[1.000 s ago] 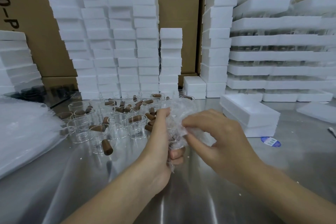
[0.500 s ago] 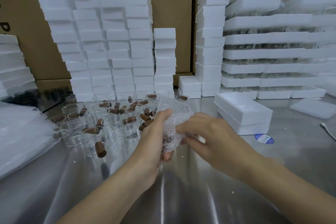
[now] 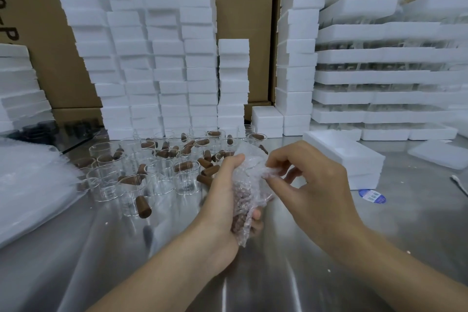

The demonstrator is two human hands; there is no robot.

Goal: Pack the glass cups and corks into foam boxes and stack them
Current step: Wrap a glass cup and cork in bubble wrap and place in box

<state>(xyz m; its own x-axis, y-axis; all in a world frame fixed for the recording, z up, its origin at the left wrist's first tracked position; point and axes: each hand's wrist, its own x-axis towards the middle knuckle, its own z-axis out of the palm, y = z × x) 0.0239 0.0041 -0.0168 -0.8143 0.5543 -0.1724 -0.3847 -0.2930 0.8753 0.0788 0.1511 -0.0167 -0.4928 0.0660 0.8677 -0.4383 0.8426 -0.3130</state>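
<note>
Steel table (image 3: pixel 278 273): shiny, streaked with reflections, and both hands are up over the middle of it.
Backdrop: white foam stacks (image 3: pixel 162 58) from side to side, brown cartons (image 3: pixel 243 20) behind them.
Left hand (image 3: pixel 222 200): fist wrapped round a bubble-wrap bundle (image 3: pixel 249 162), thumb on top, fingertips curling out underneath.
Right hand (image 3: pixel 311 185): thumb and forefinger pinching the loose wrap at the top, the other fingers fanned out and holding nothing.
Bundle: dead centre, lifted clear of the table. Brown shows through the lower part; corks by the look of it, though I can't swear to that.
Axis: it stands nearly upright in the fist, with the tail hanging down by the wrist and the crumpled end up and away. That top end is exactly where the right hand is working.
Cups (image 3: pixel 162 175): a cluster of clear glass beyond and left of the left hand, with loose corks (image 3: pixel 210 170) lying in and among them.
Box (image 3: pixel 347 157): a low foam box just right of the right hand, a little farther back, and much nearer that hand than the other.
Call: the top of the wrap looks unfinished, so I'd expect a tuck or twist there. After that the bundle should travel right, toward the box, which is a short carry on the right hand's side.
</note>
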